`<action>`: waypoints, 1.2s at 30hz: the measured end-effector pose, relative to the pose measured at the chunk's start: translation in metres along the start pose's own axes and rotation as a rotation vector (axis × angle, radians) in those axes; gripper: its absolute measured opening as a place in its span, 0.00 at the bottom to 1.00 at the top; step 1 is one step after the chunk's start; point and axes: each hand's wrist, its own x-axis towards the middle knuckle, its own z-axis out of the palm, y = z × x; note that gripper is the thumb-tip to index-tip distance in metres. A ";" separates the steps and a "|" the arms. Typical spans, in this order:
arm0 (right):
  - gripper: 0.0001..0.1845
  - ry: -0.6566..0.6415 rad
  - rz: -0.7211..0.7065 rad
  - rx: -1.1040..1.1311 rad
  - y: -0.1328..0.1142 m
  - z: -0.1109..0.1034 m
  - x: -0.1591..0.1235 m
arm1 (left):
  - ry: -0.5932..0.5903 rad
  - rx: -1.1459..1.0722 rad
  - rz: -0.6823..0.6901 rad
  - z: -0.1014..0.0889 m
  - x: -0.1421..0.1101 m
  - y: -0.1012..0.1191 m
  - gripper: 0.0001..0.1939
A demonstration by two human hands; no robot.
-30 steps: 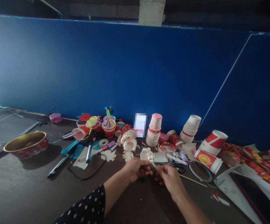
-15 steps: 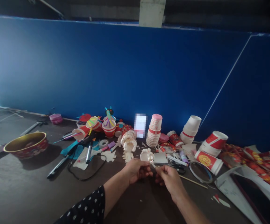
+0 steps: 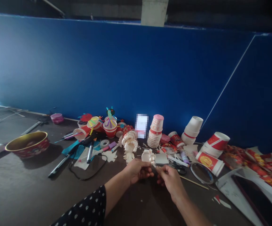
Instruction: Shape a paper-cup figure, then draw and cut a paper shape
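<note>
My left hand (image 3: 139, 171) is closed, thumb and fingers pinching a white cut-paper piece (image 3: 147, 155) with small curled bits on its right side. Close to it, my right hand (image 3: 170, 178) is also closed, its fingertips pinching a narrow white strip at the paper's lower right edge. Whether the strip is joined to the piece I cannot tell. Just beyond my left hand stands a white paper shape (image 3: 130, 145) covered in rows of curled petals. Black-handled scissors (image 3: 181, 169) lie beyond my right hand, partly hidden.
Stacked paper cups (image 3: 155, 133) stand at the back, with more cups (image 3: 192, 129) to the right. A red-and-gold bowl (image 3: 27, 146) is at the left. A marker (image 3: 60, 166), a tape ring (image 3: 201, 173), a wooden stick (image 3: 194, 182) and a phone (image 3: 258, 194) lie around.
Both hands stay almost where they were, still holding the paper piece. The view has shifted very slightly.
</note>
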 end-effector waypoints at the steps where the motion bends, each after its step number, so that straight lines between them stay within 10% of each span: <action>1: 0.16 0.003 -0.002 0.004 -0.001 0.000 0.000 | -0.001 0.004 0.000 0.000 0.000 0.000 0.05; 36: 0.18 -0.002 -0.135 -0.055 0.012 0.001 0.004 | -0.030 0.029 -0.006 0.001 0.001 -0.002 0.04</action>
